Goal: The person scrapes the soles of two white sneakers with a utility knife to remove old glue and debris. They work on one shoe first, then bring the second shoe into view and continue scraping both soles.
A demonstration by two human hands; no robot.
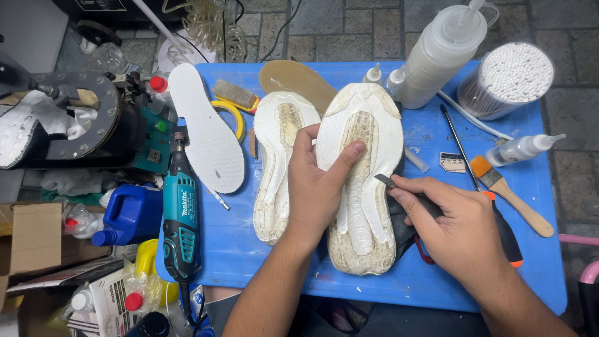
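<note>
A worn white shoe with its sole up (365, 187) lies on the blue table (536, 206). My left hand (318, 187) grips the shoe's left side, thumb pressed across the sole. My right hand (455, 224) holds a small flat metal blade tool (387, 181) whose tip touches the sole's right edge. A second detached white sole (277, 162) lies just left of the shoe, beside my left hand.
A white insole (209, 125), a tan insole (296, 78), yellow tape (234, 115) and a brush (234, 95) lie at the back left. A teal rotary tool (181, 218) sits at the left edge. Squeeze bottles (443, 50), a cotton swab tub (508, 78) and a paintbrush (508, 193) stand right.
</note>
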